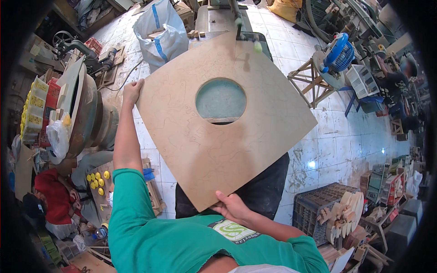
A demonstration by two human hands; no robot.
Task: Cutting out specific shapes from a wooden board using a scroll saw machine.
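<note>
Square fibreboard panel (218, 150) with round cut-out (221, 100) near its middle, held flat and turned corner-on, one corner toward the body, the opposite corner far out over the grey machine table (218, 18). Faint curved pencil lines across the panel face. Left hand (132, 91) extended on a straight arm, fingers closed over the panel's left corner, gripping the edge. Right hand (233, 207) close to the chest, clamped on the near corner, thumb on top of the board and fingers beneath. Through the cut-out: greenish machine surface and a strip of wood at the lower rim. Upright blade or post (237, 18) rising at the far corner of the panel, with a small pale green piece (258, 46) just beside it. Dark apron or trouser cloth (268, 186) below the panel's right edge. Green short-sleeved shirt (173, 232) filling the lower part of the view. Surroundings: white tiled floor (332, 136), stained; white woven sack with blue stripe (161, 32) beyond the left corner; stack of round wooden discs (91, 118) at left, with yellow crates (34, 109) beside it; small yellow round pieces (96, 178) on a board below the left forearm; wooden stool frame (312, 79) at right carrying a blue motor-like unit (339, 52); dark plastic crate (318, 204) at lower right with cut wooden shapes (346, 214) leaning on it. Another person (400, 82) in dark clothing at far right, well apart from the panel.
</note>
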